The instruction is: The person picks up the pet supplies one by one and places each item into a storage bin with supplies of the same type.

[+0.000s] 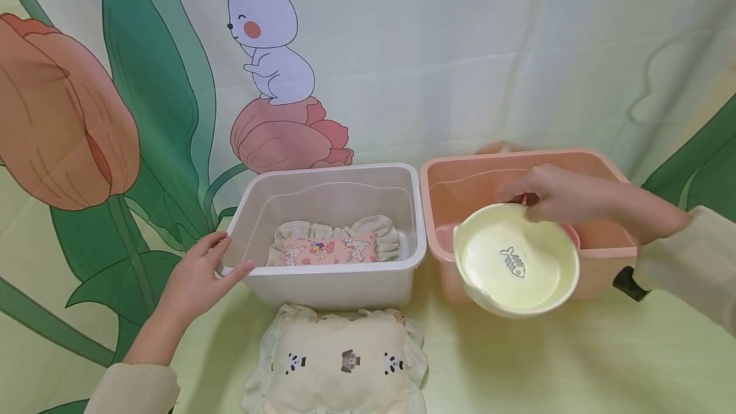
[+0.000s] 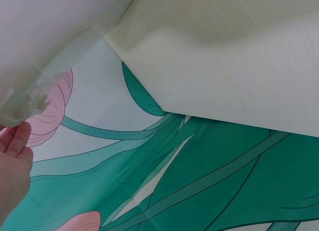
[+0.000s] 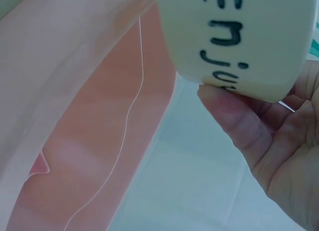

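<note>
My right hand [image 1: 546, 193] grips the far rim of a pale yellow bowl [image 1: 489, 260], with the inside tilted toward me. A fish-bone print marks its inside, and dark lettering runs along its outer wall in the right wrist view. The bowl overlaps the front of a pink plastic bin [image 1: 598, 158]. My left hand [image 1: 195, 276] rests at the left front corner of a white bin [image 1: 333, 283], its thumb along the front rim and its fingers at the side. Inside the white bin lies a pink printed cushion [image 1: 328, 251] with a cream ruffle.
A cream ruffled pillow [image 1: 339, 356] with animal prints lies in front of the white bin on the pale green surface [image 1: 489, 363]. Behind the bowl, a red-pink edge [image 1: 571, 235] shows in the pink bin. A rabbit-and-tulip curtain [image 1: 402, 69] hangs behind.
</note>
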The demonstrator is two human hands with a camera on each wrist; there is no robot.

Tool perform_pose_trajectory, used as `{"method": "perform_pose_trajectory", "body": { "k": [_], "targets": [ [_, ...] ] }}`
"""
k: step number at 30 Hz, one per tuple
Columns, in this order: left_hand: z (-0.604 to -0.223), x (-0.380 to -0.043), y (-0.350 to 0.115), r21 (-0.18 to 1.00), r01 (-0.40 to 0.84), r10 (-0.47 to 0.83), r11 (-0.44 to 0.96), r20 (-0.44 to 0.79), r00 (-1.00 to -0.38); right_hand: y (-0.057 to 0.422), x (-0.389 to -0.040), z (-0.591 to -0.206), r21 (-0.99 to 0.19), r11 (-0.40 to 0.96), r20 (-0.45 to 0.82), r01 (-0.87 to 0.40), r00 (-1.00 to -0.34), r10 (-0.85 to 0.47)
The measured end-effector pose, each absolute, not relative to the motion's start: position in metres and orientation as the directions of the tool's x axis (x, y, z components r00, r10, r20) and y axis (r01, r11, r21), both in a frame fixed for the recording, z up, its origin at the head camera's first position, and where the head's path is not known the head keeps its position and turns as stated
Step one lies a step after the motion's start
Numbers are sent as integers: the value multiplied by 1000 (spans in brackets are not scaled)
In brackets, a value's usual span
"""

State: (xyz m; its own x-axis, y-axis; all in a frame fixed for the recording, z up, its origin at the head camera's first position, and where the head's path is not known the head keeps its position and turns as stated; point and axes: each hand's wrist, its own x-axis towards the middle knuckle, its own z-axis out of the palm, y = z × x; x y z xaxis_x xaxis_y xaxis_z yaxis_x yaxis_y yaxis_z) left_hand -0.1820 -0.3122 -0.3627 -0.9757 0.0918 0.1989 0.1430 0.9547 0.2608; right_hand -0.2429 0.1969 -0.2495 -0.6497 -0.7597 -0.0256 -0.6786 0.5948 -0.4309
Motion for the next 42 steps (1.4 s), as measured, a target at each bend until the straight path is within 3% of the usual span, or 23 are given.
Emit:
{"method": "perform_pose_trajectory", "body": {
  "k": [11, 20, 42],
  "targets": [
    [-362, -182, -312, 261, 138, 89, 956, 191, -978, 199, -254, -249, -406, 590, 20, -698, -653, -757],
    [-362, -182, -312, 262, 130, 85, 956, 178, -980, 203, -262, -249, -454, 643, -56, -617, -700, -712],
    [-362, -183, -313, 257, 133, 88, 957, 179, -980, 206, -273, -250, -505, 686, -138, -523, -737, -662]
  ]
}}
